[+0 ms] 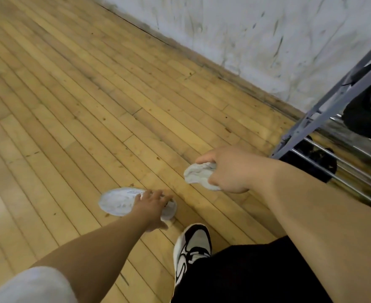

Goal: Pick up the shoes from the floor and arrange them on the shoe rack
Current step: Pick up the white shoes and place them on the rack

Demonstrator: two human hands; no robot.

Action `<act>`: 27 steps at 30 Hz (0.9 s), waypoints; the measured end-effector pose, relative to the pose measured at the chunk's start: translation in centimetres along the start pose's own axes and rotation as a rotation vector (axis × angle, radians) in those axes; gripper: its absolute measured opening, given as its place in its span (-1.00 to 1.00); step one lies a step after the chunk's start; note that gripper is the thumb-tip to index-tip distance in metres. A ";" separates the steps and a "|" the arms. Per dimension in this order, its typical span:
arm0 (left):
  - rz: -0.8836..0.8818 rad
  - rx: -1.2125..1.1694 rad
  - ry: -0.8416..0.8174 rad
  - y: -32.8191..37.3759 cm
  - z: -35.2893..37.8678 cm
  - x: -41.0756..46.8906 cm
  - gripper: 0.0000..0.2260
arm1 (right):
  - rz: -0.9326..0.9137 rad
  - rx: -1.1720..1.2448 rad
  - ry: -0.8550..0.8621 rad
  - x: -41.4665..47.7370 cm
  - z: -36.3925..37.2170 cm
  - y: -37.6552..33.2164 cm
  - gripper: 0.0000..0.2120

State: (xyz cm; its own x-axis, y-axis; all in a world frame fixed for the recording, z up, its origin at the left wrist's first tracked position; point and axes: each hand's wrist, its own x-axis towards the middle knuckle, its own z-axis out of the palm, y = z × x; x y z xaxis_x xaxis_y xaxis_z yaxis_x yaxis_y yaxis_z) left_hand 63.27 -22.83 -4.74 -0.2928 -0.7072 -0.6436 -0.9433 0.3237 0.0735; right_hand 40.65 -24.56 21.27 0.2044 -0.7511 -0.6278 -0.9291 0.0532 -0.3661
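Plank floor (70, 95), rack (324, 119) at your right. Your right hand (228, 171) clamps one shoe (196, 174) from above, lifted clear; your left hand (151, 206) covers the other shoe (116, 201), on the floor (grip unclear), likely so both travel together.

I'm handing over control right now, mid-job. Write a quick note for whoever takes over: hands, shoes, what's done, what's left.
Right hand: grips the first white shoe, held above the floor.
Left hand: down on the heel end of the second white shoe, which lies on the floor; grip unclear.
Shoe rack: at the right by the wall, dark shoes already on it.
Done: one white shoe picked up.
Left: lift the second, set both on the rack.
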 end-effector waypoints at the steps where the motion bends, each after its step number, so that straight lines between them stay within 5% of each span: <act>1: 0.007 0.035 0.008 -0.1 0.4 0.4 -0.03 | 0.010 -0.020 -0.013 0.3 0.1 0.2 -0.43; 9: 0.060 0.002 0.157 -0.2 0.8 1.3 -0.24 | 0.019 0.014 0.014 1.2 0.0 0.5 -0.40; 19: 0.208 -0.879 0.561 3.5 -14.5 -6.8 -0.25 | 0.017 0.200 0.509 -7.0 -5.8 0.8 -0.49; 27: 0.672 -0.684 0.689 13.0 -30.0 -18.2 -0.23 | -0.006 0.235 0.783 -23.7 -9.1 5.7 -0.67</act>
State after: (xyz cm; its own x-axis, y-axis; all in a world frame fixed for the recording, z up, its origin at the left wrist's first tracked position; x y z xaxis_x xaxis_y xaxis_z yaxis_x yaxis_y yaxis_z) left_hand 51.63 -24.63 30.80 -0.5871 -0.7814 0.2117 -0.3941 0.5043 0.7683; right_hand 27.69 -12.43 40.34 -0.1465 -0.9892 0.0048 -0.8218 0.1190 -0.5572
